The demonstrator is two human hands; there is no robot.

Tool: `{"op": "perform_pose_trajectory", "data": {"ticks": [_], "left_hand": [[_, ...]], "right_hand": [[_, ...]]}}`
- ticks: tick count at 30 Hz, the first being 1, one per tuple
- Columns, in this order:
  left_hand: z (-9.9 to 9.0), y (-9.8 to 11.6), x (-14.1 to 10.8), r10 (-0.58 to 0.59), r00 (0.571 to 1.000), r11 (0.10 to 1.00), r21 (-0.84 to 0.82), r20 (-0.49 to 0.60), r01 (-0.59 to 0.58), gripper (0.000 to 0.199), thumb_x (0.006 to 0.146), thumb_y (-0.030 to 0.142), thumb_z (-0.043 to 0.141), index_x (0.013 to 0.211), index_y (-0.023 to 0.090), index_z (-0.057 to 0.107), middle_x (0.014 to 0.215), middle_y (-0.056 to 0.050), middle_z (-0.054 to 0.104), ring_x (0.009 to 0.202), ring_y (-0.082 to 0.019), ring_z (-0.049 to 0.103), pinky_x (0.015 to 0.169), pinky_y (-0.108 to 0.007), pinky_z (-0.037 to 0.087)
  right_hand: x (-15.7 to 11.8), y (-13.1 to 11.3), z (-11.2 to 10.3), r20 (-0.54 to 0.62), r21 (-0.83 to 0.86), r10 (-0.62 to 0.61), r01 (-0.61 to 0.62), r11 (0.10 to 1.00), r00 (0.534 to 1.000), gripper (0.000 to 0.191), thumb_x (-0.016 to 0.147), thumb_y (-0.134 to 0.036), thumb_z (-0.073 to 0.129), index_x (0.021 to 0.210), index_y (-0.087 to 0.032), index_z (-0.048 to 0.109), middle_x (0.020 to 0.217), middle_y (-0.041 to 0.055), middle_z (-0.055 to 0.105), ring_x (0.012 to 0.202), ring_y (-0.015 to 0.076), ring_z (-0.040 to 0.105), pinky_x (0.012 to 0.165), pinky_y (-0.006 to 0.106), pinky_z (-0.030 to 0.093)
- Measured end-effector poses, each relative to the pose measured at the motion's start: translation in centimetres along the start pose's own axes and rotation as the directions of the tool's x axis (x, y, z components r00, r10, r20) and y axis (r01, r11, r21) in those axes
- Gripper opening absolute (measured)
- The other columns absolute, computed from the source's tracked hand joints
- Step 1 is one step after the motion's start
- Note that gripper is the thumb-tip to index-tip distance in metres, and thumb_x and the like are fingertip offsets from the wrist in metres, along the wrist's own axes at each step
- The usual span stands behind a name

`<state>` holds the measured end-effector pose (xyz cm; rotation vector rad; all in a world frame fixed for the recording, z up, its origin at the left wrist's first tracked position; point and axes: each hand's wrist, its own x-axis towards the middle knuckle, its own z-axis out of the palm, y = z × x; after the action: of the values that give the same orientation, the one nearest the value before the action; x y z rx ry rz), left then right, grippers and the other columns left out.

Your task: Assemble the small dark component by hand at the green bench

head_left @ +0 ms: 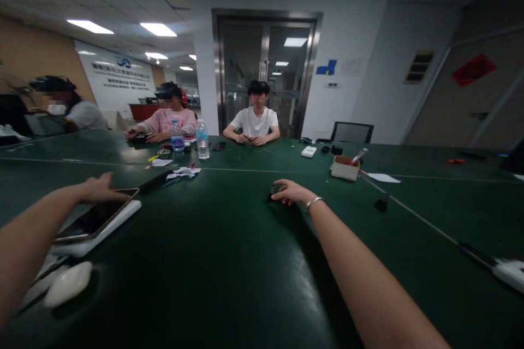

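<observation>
My right hand (292, 192) reaches to the middle of the table, thumb and fingers curled round a small dark object (272, 192) whose kind is not clear. A silver bracelet (314, 204) circles that wrist. Over on the left, my left hand (100, 190) is held with its fingers apart above a dark-screened phone (96, 220). The phone lies on a flat white item (123, 222). A rounded white object (69, 284) sits nearer to me, below my left forearm.
Across the green table (229, 262) sit several people. Two water bottles (202, 140) stand at the far left of centre, with crumpled paper (184, 172) closer. To the right are a small box (345, 169), a black block (381, 204) and a cable (417, 219).
</observation>
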<state>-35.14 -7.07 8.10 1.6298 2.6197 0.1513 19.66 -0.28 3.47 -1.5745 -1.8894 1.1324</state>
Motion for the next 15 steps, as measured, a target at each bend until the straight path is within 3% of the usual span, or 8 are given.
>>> {"op": "perform_pose_trajectory", "data": {"ticks": [2,3,9,13,15], "left_hand": [[1.5,-1.7,-0.2,0.025,0.989,0.994,-0.105,0.144,-0.010,0.108,0.060,0.064,0.056,0.137,-0.001,0.019,0.132,-0.026,0.041,0.110,-0.031,0.051,0.080,-0.031,0.042],[2.1,-1.9,-0.4,0.045,0.986,0.991,-0.129,0.162,-0.024,0.106,0.061,0.065,0.055,0.137,0.000,0.021,0.131,-0.025,0.044,0.107,-0.030,0.053,0.079,-0.029,0.042],[1.8,-0.5,-2.0,0.099,0.991,0.995,-0.036,0.086,-0.097,0.103,0.060,0.070,0.048,0.139,0.008,0.023,0.124,-0.018,0.053,0.101,-0.028,0.056,0.078,-0.028,0.041],[1.5,-0.4,-2.8,0.129,0.989,0.992,0.002,0.071,-0.129,0.104,0.060,0.074,0.045,0.141,0.016,0.017,0.126,-0.016,0.053,0.101,-0.027,0.056,0.078,-0.028,0.040],[1.6,-0.6,-3.1,0.104,0.995,0.995,0.002,0.002,-0.104,0.105,0.057,0.079,0.043,0.139,0.016,0.023,0.122,-0.017,0.055,0.098,-0.028,0.058,0.077,-0.029,0.041]], "right_hand": [[0.4,-0.6,0.8,-0.014,0.012,0.002,-0.002,1.000,1.000,0.066,0.064,-0.030,0.074,0.123,-0.018,0.047,0.102,0.0091,0.061,0.052,0.0060,0.054,0.039,0.014,0.037],[0.6,-0.8,1.2,-0.029,0.013,0.005,-0.004,1.000,1.000,0.063,0.064,-0.029,0.074,0.121,-0.018,0.049,0.096,0.0076,0.063,0.051,0.0063,0.053,0.038,0.014,0.036],[0.9,-0.9,3.2,-0.183,-0.032,-0.038,0.032,0.999,0.982,0.044,0.063,-0.025,0.074,0.104,-0.015,0.061,0.082,0.0038,0.065,0.052,0.0070,0.052,0.044,0.017,0.038],[1.0,-0.2,3.6,-0.275,-0.166,-0.108,0.064,0.984,0.955,0.040,0.061,-0.032,0.074,0.098,-0.018,0.065,0.087,0.0030,0.065,0.068,0.0123,0.059,0.058,0.020,0.043],[0.9,0.0,3.7,-0.310,-0.238,-0.139,0.065,0.969,0.941,0.040,0.062,-0.038,0.072,0.098,-0.021,0.066,0.091,0.0030,0.064,0.076,0.0153,0.059,0.063,0.023,0.043]]}}
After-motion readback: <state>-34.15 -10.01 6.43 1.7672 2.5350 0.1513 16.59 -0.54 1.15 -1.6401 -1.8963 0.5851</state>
